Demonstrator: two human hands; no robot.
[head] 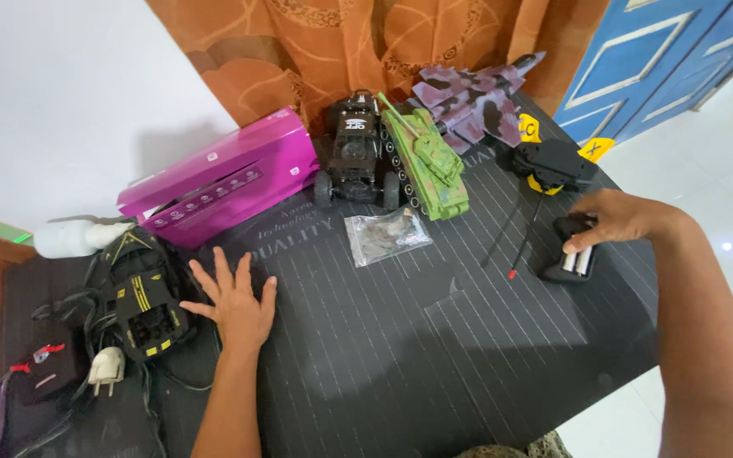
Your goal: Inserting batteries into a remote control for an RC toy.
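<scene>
While your left hand point(235, 305) lies flat on the dark striped mat point(434, 348) with the fingers spread wide and holding nothing, your right hand point(617, 219) reaches far to the right and rests on a black remote control point(572, 254). The fingers of this hand bend over the top end of the remote, but you do not lift it; it lies on the mat, and two white batteries show in its open back. A thin antenna with a red tip point(523, 246) lies just to the left of the remote. Just beside your left hand, on its left, sits a black toy car with yellow lines point(144, 297), and dark cables and a white plug point(106, 369) lie around it. Between your two hands, further up the mat, there is a small clear plastic bag point(386, 236) with dark small parts inside. Behind the bag stand a black toy truck point(354, 151) and a green toy tank point(426, 157), side by side and touching. A purple camouflage toy jet point(472, 102) lies behind the tank, near the orange curtain point(341, 42). A second black controller with yellow parts point(553, 165) sits above your right hand. A magenta box point(226, 178) lies at the left.
</scene>
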